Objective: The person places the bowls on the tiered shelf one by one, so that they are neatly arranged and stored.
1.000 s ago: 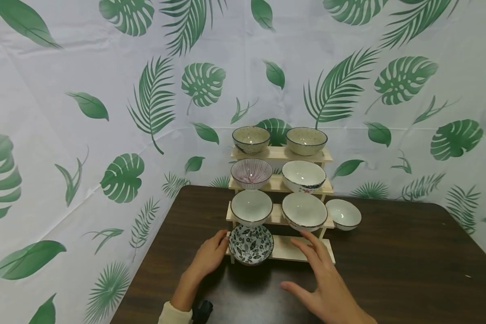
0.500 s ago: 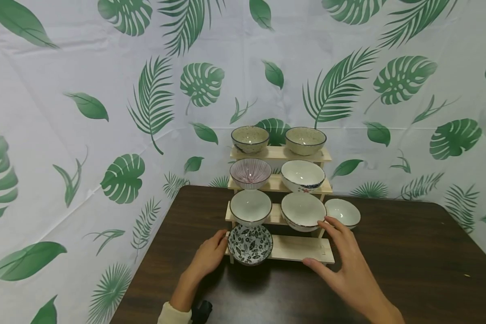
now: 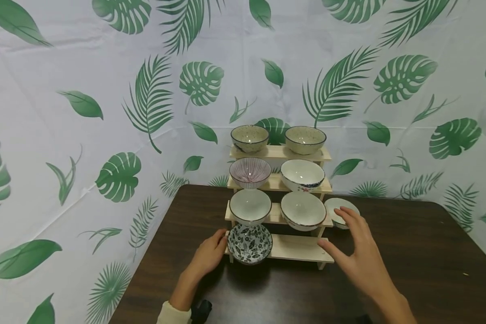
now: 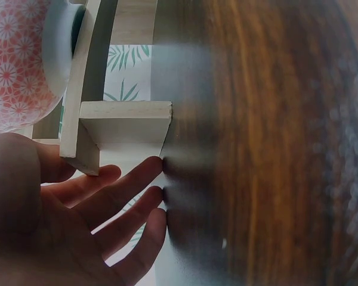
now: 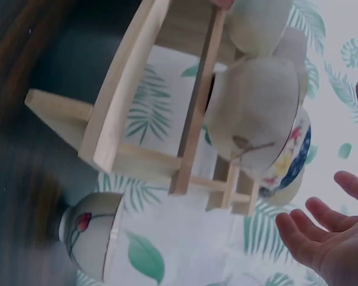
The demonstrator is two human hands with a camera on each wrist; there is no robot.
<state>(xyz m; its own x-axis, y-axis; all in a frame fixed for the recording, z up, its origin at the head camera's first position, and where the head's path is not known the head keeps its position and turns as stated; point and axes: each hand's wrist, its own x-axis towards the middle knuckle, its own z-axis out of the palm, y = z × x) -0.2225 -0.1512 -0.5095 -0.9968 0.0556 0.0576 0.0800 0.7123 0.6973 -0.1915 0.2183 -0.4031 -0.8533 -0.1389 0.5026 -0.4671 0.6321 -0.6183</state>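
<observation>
A tiered wooden display stand [image 3: 299, 248] bears bowls on every level. On the bottom step sits a bowl with a black floral pattern [image 3: 249, 244]; its outside shows a red pattern in the left wrist view. My left hand [image 3: 209, 253] holds the left end of that step, thumb [image 4: 51, 162] and index finger [image 4: 86, 186] on either side of the board, other fingertips against the table. My right hand [image 3: 362, 256] hovers right of the stand, fingers spread, holding nothing. Behind its fingertips, a small white bowl [image 3: 335, 208] stands on the table; a red bud decorates its outside [image 5: 95, 235].
Two white bowls [image 3: 250, 205] fill the step above. Higher are a purple-striped bowl [image 3: 250, 173] and a white bowl with a flowered outside [image 3: 302, 174]. Two speckled bowls [image 3: 305, 139] top the stand. The dark wooden table [image 3: 413, 243] meets a leaf-print cloth [image 3: 243, 81] behind.
My right hand has moved rightward, from in front of the bottom step to in front of the small white bowl. The left hand has stayed at the stand's left end.
</observation>
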